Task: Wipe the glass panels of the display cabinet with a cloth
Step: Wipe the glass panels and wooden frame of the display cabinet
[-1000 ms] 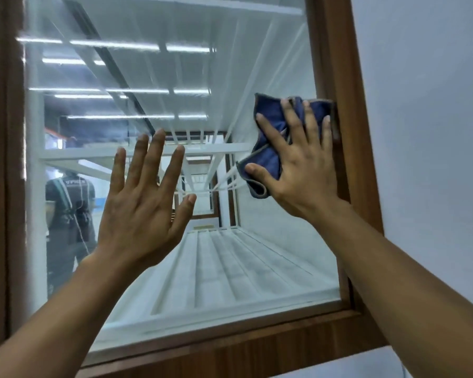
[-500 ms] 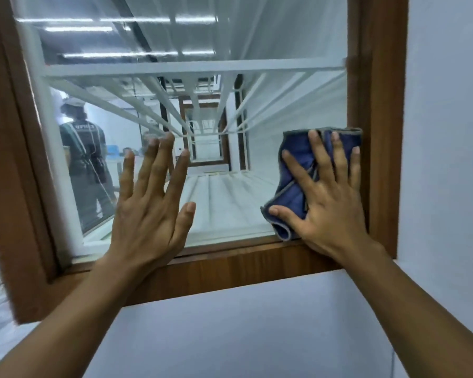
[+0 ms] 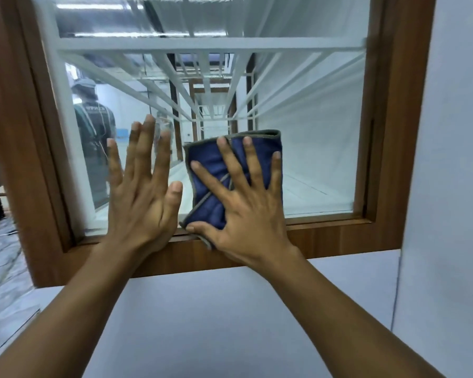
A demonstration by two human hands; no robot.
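The glass panel (image 3: pixel 317 148) sits in a brown wooden frame (image 3: pixel 336 236). A folded dark blue cloth (image 3: pixel 210 165) with grey edging lies flat against the glass at its lower middle, overlapping the frame's bottom rail. My right hand (image 3: pixel 243 214) presses the cloth to the glass with fingers spread. My left hand (image 3: pixel 142 197) rests flat on the glass just left of the cloth, fingers apart and holding nothing.
White shelves (image 3: pixel 202 47) show behind the glass. A person (image 3: pixel 93 126) in dark clothing appears at the left of the pane. White cabinet wall (image 3: pixel 448 159) lies right of and below the frame. Patterned floor (image 3: pixel 0 282) is at the lower left.
My right hand has slid the cloth down from the upper right of the pane to the bottom rail, then left toward my left hand. The view has tilted downward.
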